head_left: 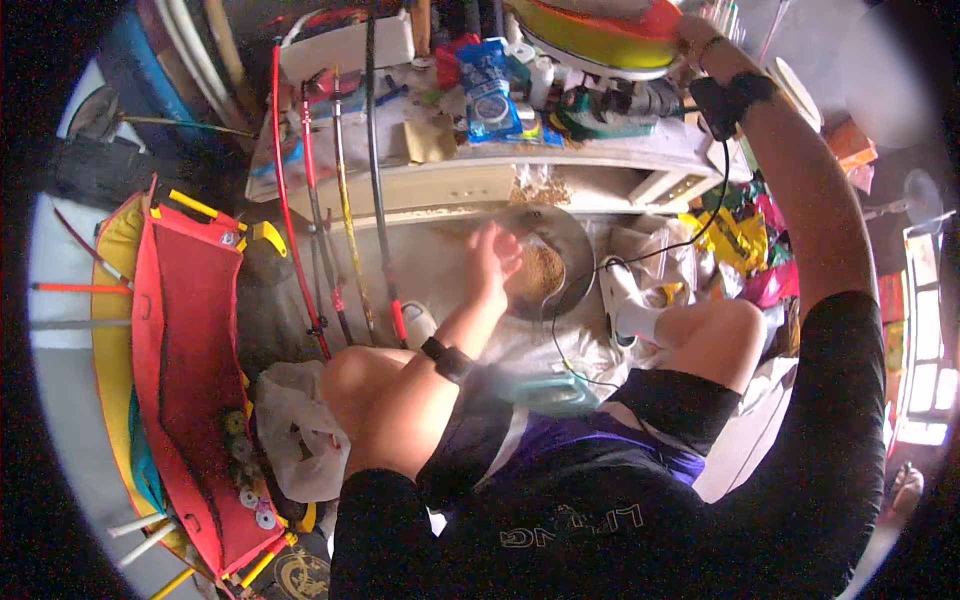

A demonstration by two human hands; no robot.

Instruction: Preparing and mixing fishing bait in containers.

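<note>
My left hand [492, 262], a dark watch on its wrist, hovers by the left rim of a dark round basin [578, 290]. Its fingers are apart and slightly blurred, with nothing seen in them. Brown grainy stuff [541, 270] lies in the basin. My right arm stretches far out to the back right. At its end, my right hand [700, 45] is closed at the edge of a large rounded red, yellow and green object [610, 35], its fingertips partly hidden. A dark device with a cable is strapped to that wrist.
Several fishing rods [345, 205] lean against a cluttered white table [440, 190] with a blue packet [490, 92] and a green-based machine [610, 115]. A red fabric trough [185, 330] stands left. A black cable [690, 240] crosses over the basin. Plastic bags [300, 425] lie around my legs.
</note>
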